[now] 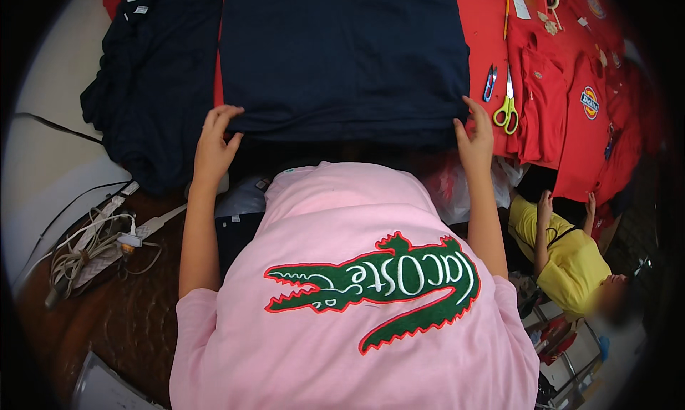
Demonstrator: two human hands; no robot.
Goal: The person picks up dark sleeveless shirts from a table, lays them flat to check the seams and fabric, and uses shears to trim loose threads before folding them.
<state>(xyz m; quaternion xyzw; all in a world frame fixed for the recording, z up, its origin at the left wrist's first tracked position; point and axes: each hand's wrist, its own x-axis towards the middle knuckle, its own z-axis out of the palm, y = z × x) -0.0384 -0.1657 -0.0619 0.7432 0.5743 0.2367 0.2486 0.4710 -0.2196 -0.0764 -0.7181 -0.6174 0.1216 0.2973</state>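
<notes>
The left hand [212, 142] pinches the near left corner of a folded navy garment [342, 53], fingers curled over its top edge and the thumb tucked below; the grip is pressed together on the cloth. The right hand [477, 135] does the same at the near right corner, fingers closed on the fold. Holding both corners at once keeps the near edge taut and straight, which seems the reason for the even, symmetrical hold.

The garment lies flat on the worktop directly ahead of the person, its near edge running between the two hands and its far part reaching toward the top of the view. It rests partly on red fabric [485, 24] spread beneath it.

To the left, just beside the garment, sits a loose heap of more dark navy clothing [153, 82], crowding that side. To the right, a pair of yellow-handled scissors [506, 107] and a small blue thread snipper [490, 82] lie on the red fabric near the right hand, with red shirts [564, 103] bearing sewn badges beyond them. Room on that side is narrow.

Lower left, a tangle of pale cables and a power strip [100, 246] lies on the brown worktop [135, 324], well apart from the hands. Lower right, another person in a yellow shirt [571, 260] reaches toward the red shirts.
</notes>
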